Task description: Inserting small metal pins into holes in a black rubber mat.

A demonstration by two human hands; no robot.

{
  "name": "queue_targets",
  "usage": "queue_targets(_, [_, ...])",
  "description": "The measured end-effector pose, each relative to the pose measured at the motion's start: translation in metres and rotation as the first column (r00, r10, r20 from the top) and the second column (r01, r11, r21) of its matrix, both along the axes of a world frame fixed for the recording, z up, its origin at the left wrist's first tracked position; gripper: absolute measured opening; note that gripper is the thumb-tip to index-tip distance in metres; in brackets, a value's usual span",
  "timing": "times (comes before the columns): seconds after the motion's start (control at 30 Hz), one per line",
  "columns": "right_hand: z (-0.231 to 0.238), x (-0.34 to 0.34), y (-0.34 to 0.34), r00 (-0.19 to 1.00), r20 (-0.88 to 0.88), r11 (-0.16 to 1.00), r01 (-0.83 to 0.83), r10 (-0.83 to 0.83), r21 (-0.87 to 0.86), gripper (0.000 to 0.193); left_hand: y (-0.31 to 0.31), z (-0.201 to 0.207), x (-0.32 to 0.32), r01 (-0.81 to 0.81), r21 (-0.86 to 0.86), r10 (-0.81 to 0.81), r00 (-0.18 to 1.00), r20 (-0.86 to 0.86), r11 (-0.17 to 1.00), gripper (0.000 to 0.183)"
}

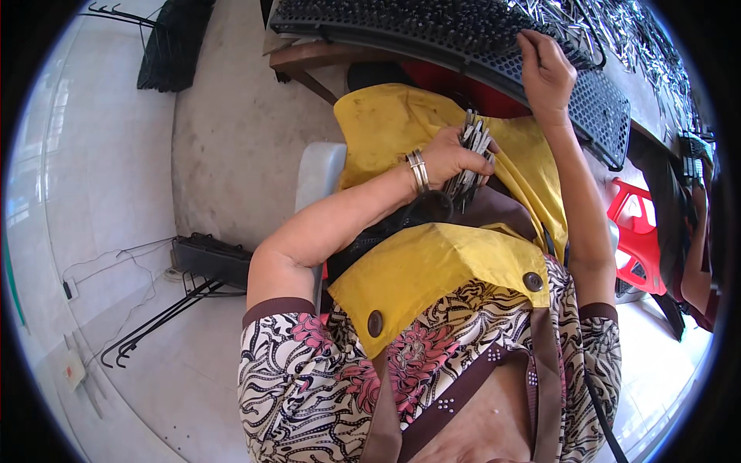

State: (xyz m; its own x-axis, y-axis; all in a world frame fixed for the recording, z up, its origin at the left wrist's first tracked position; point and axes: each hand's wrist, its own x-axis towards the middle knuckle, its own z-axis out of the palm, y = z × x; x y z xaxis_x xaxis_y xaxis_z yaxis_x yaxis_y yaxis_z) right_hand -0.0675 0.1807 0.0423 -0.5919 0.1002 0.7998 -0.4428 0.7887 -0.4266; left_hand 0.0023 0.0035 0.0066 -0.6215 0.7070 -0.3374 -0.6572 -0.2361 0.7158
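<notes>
A bundle of thin, silver-and-dark metal pieces [472,160] is gripped in my left hand [454,160], held above my lap with the fingers wrapped round it. The pieces stick out past both sides of the fist. My right hand [549,71] reaches up to a black perforated rack [606,116], where its fingers are pinched together at the edge of a dense field of small dark upright pieces [432,19]. Whatever lies between those fingertips is too small to make out.
Many loose slender metal pieces [656,54] lie heaped on the table beyond the rack. A red plastic stool [637,231] and another person's arm [697,262] are at the right. At the left, a dark rack with hooked rods [208,258] stands by the wall.
</notes>
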Motion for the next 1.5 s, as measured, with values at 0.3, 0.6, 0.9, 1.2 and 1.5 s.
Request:
queue_targets(0.3, [0.000, -0.010, 0.002, 0.977, 0.210, 0.864, -0.092, -0.016, 0.496, 0.017, -0.002, 0.000, -0.001, 0.069, -0.020, -0.069, 0.997, -0.024, 0.997, 0.028])
queue_targets(0.6, [0.014, 0.049, -0.022, 0.798, 0.594, 0.989, -0.149, 0.107, 0.022, 0.017, -0.002, 0.000, 0.000, 0.066, -0.011, -0.066, 0.997, -0.037, 0.998, 0.028])
queue_targets(0.9, [0.020, 0.063, -0.017, 0.350, 0.695, 0.772, -0.170, 0.628, -0.612, 0.009, -0.002, 0.007, 0.000, 0.161, 0.012, -0.159, 0.981, -0.110, 0.987, 0.030])
queue_targets(1.2, [0.013, 0.069, -0.008, 0.338, 0.578, 0.637, -0.091, 0.743, -0.765, 0.008, -0.002, 0.010, -0.001, 0.198, -0.011, -0.198, 0.968, -0.155, 0.980, 0.034])
queue_targets(1.5, [0.013, 0.072, -0.007, 0.438, 0.686, 0.792, -0.109, 0.580, -0.600, 0.010, -0.002, 0.003, -0.001, 0.237, 0.004, -0.235, 0.964, -0.125, 0.972, 0.031])
